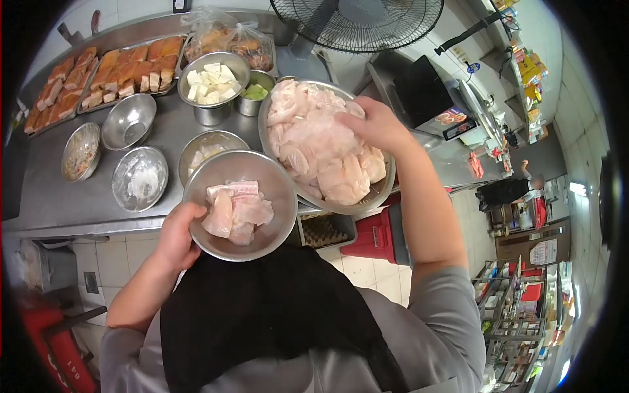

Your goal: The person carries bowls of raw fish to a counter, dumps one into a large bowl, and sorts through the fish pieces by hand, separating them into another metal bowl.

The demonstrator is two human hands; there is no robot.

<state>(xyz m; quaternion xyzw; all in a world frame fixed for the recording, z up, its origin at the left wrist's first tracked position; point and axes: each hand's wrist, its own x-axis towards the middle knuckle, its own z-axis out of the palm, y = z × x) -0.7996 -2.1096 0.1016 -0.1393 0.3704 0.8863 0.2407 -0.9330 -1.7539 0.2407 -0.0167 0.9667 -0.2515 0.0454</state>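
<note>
My left hand (178, 234) grips the rim of a metal bowl (278, 226) close to my apron. Several pieces of pale raw meat (239, 209) lie in this bowl. My right hand (375, 123) reaches over a large metal basin (386, 190) and has hold of a pale piece at the top of the heap of raw meat (314, 131); its fingertips are partly hidden against the meat. Behind the held bowl, partly covered by it, a smaller bowl (213, 137) with pale pieces stands on the steel counter (39, 190).
Further back are a bowl of white cubes (211, 85), a pot with green pieces (255, 92), trays of browned meat (131, 69) and a fan (357, 23). Three more bowls stand at left. A person (524, 190) is far off at right.
</note>
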